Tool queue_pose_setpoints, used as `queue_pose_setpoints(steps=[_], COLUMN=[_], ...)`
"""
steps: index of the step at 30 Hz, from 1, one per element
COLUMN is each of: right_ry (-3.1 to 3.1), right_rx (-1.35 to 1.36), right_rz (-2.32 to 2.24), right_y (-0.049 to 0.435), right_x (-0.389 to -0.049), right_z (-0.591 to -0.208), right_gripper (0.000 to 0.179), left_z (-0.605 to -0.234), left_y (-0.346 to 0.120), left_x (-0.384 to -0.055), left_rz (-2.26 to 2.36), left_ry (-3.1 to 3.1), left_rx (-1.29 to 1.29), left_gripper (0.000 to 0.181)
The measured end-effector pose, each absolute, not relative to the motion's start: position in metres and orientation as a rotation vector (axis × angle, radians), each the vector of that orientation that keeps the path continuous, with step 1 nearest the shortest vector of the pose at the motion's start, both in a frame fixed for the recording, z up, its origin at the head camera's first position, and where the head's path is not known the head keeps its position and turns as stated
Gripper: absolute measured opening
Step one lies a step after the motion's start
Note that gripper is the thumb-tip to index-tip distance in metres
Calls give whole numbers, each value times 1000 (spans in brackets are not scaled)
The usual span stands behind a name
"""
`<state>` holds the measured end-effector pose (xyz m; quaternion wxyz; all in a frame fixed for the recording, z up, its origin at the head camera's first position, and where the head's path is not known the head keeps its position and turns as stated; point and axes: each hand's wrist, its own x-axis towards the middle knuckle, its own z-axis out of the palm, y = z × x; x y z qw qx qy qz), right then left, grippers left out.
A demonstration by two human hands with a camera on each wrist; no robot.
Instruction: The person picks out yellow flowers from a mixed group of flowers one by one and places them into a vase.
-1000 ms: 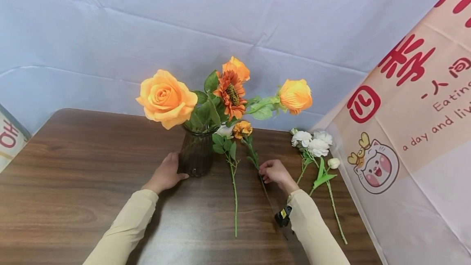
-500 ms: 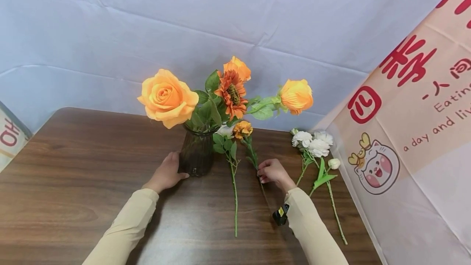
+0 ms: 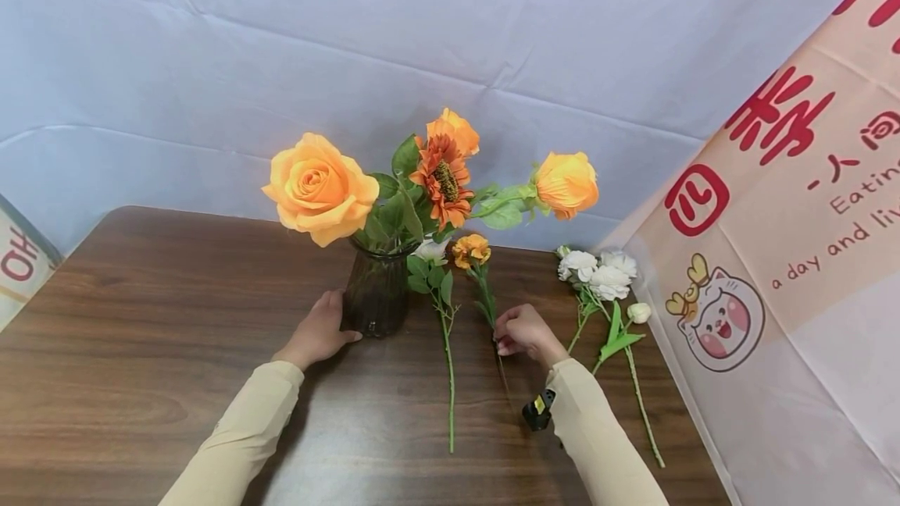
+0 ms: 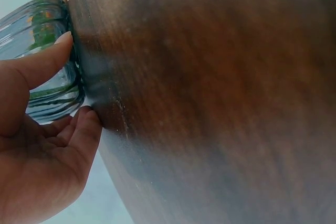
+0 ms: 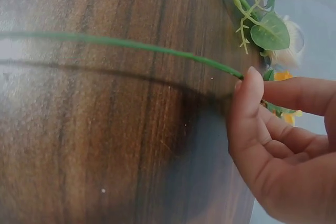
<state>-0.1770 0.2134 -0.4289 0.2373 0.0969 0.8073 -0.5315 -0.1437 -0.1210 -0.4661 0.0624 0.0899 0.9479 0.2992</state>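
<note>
My left hand (image 3: 319,330) holds the lower part of a dark glass vase (image 3: 377,295), its thumb in front and fingers at the side; the left wrist view shows the thumb and fingers round the base. In the vase stand large orange roses (image 3: 319,187) and a rust-orange sunflower (image 3: 444,180). My right hand (image 3: 526,332) pinches the stem of a small orange flower (image 3: 471,251) between thumb and forefinger. In the right wrist view the flower's green stem (image 5: 157,49) runs above its shadow, apart from the table. The fingers partly hide its bloom there.
A white flower with a long green stem (image 3: 448,381) lies between vase and right hand. White blooms (image 3: 606,276) and a white tulip (image 3: 638,313) lie at the right of the brown table (image 3: 176,318). A pale cloth wall (image 3: 316,45) and printed banner (image 3: 773,256) border it.
The small orange flower's head has shifted slightly right and toward me, and its stem stands steeper in the head view. My left hand and the vase have stayed in place.
</note>
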Motion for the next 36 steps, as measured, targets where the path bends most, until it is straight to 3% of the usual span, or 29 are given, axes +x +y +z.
queue_pose_setpoints(steps=[22,36], right_ry=[2087,2038], right_rx=[259,254], right_rz=[-1520,-1535], right_y=[223,224], right_x=[-170,-164], right_z=[-420,-412], right_gripper=[5,10], left_z=[-470,-466], left_y=[-121,-121], left_x=[-145,-144], left_rz=[898,888], left_ry=[2872,2867], left_rx=[280,284], left_gripper=[76,75])
